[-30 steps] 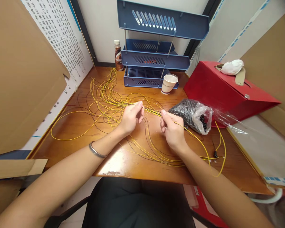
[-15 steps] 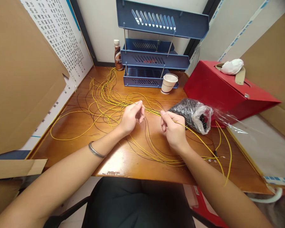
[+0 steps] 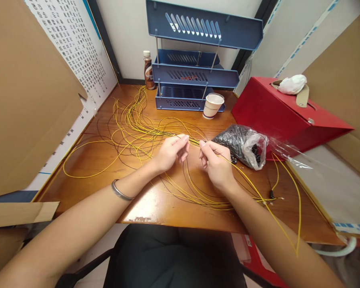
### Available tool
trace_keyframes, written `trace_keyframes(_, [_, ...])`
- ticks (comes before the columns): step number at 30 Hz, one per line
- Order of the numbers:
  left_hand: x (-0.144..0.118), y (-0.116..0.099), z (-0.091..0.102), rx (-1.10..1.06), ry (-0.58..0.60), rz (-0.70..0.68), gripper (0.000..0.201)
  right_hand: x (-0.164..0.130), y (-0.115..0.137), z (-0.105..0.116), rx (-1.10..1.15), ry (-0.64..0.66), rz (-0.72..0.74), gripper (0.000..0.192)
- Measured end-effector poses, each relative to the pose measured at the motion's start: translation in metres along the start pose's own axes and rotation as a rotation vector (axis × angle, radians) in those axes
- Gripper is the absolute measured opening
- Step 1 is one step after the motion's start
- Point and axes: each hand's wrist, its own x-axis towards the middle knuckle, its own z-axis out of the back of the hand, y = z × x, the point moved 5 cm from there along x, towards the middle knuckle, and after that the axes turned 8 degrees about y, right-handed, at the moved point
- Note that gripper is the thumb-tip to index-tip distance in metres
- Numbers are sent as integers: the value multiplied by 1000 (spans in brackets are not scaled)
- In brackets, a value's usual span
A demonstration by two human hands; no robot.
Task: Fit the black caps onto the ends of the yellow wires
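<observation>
Many thin yellow and dark wires (image 3: pixel 132 132) lie tangled over the wooden desk, fanning out towards the back left. My left hand (image 3: pixel 171 153), a bangle on its wrist, has thumb and fingers pinched on a wire. Close by on the right, my right hand (image 3: pixel 216 162) pinches a wire too. From it a yellow wire (image 3: pixel 249 180) runs over my right forearm, bends in a loop and comes back up to the desk. Below both hands, more wires curve to the right, where a small black connector (image 3: pixel 271 195) lies.
A clear bag of small black parts (image 3: pixel 240 144) lies right of my right hand. Behind stand a paper cup (image 3: pixel 213 106), a blue tray rack (image 3: pixel 195 76) and a drink bottle (image 3: pixel 149 72). A red box (image 3: pixel 288 112) is at the right, near the desk's edge (image 3: pixel 180 222).
My left hand has moved slightly right and down, and my right hand slightly left, so the gap between them is smaller. The yellow loop over my right forearm hangs lower.
</observation>
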Motion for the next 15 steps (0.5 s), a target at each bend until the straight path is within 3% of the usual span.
trace_keyframes(5, [0,0,6,-27,-50,-33,45,1,1,1,14,-17,-10,42])
trace_keyframes(15, [-1,-3,-7,59,103,-39,46,1,-3,-7,15,98,-5,39])
